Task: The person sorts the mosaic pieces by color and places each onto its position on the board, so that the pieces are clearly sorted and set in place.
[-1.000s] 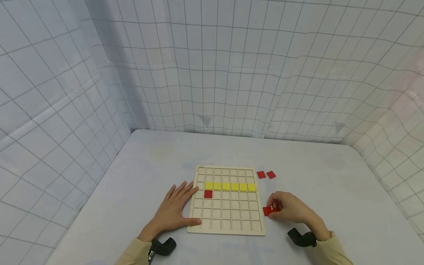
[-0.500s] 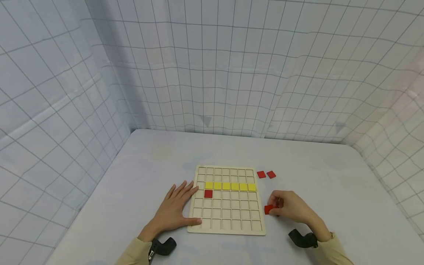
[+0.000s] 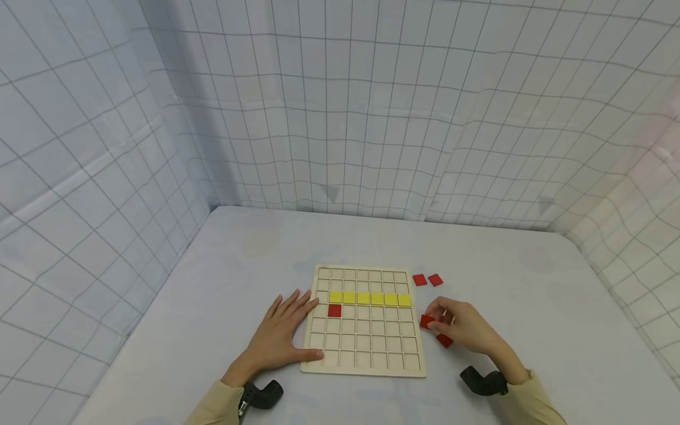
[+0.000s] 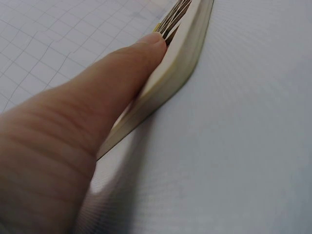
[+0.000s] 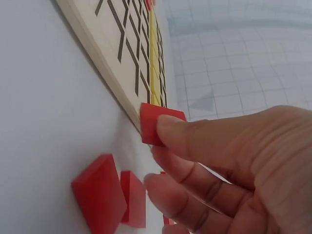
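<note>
A pale wooden grid board lies on the table, with a row of yellow square tiles and one red tile just below the row's left end. My left hand rests spread on the board's left edge; in the left wrist view its thumb presses on the border. Beside the board's right edge, my right hand pinches a red square tile between thumb and fingers, raised above the table. Under that hand lie loose red tiles, partly hidden by it in the head view.
Two more red tiles, one nearer the board and one farther right, lie off its upper right corner. White gridded curtains surround the table at the back and sides. Black wrist cameras sit on both wrists.
The right hand has picked up a red tile and moved it slightly away from the body, uncovering another red tile below. My left hand and the board stay put.
</note>
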Demonstrator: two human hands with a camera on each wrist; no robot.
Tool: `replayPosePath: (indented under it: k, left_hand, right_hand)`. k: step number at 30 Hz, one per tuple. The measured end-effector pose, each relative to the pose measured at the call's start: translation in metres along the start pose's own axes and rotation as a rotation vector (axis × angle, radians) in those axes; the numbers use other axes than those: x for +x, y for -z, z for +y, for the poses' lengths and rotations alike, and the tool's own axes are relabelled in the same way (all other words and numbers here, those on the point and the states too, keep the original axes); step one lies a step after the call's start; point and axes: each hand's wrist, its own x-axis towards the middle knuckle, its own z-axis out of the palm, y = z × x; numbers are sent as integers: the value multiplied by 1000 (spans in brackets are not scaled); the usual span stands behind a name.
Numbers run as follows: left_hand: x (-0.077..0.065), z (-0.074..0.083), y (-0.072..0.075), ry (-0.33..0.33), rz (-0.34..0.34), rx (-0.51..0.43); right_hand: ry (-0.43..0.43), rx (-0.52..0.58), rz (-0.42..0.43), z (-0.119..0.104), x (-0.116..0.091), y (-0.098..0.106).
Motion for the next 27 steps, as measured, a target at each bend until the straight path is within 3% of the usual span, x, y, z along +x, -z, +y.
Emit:
replayPosePath:
  k: [11, 19, 27]
  left_hand:
    - [0, -1, -2, -12, 17, 0]
    - [0, -1, -1, 23, -14, 3]
    - [0, -2, -2, 17, -13, 4]
  right_hand:
    - [106, 72, -14, -17, 19, -16]
    - [189, 42, -32, -40, 39, -32]
    - [240, 14, -41, -59, 55, -50]
